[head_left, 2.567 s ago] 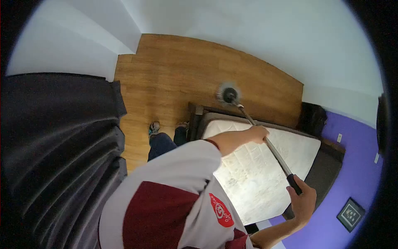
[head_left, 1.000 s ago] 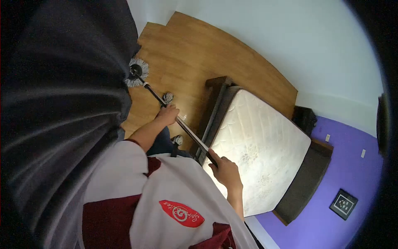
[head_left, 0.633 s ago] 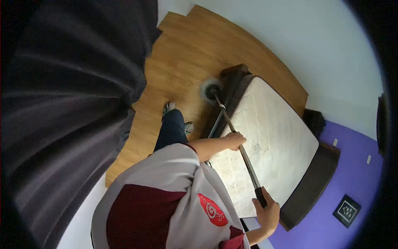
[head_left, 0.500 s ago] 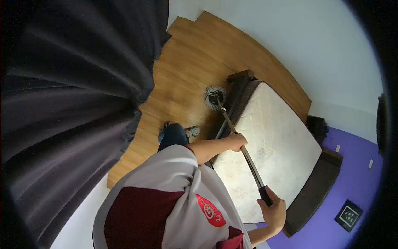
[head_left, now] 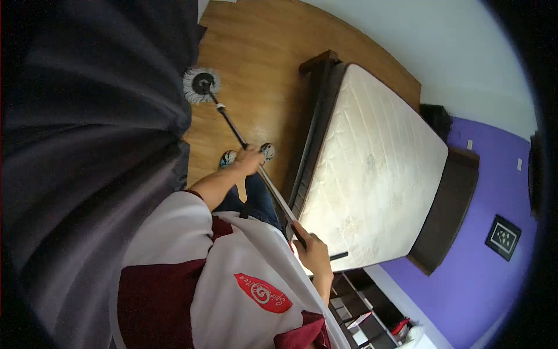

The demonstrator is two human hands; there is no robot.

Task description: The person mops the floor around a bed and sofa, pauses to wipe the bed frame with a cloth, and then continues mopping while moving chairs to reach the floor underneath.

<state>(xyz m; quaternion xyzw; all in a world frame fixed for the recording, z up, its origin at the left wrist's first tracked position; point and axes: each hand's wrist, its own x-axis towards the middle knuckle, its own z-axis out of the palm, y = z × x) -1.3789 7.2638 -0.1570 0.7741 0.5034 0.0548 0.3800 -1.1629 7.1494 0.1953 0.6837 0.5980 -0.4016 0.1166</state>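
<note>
On the wooden floor (head_left: 250,70) at the far left, the round mop head (head_left: 201,83) lies with its grey-white strands fanned out, right by the edge of the dark curtain (head_left: 99,157); whether the strands touch the cloth we cannot tell. From it the mop's shaft (head_left: 275,190) slants back towards us, near and to the right, with a pale collar (head_left: 220,107) just above the head. Our left hand (head_left: 249,159) has its grip closed around the middle of the shaft, palm and fingers wrapped over it. Our right hand (head_left: 314,253) is closed around the black handle (head_left: 299,232) at the near end, its thumb lying along it. Beyond our left hand we see both our shoes (head_left: 267,152), set near each other on the floor.

To the right of the shaft stands the bed, its pale quilted mattress (head_left: 378,168) bare in a dark frame (head_left: 308,128), with a dark headboard (head_left: 450,206) by the purple wall (head_left: 494,163). A framed picture (head_left: 503,237) hangs on that wall. Near right, past our right wrist, we have a dark shelf unit (head_left: 372,300) with white things and a red item (head_left: 400,326) about it, too small to name.
</note>
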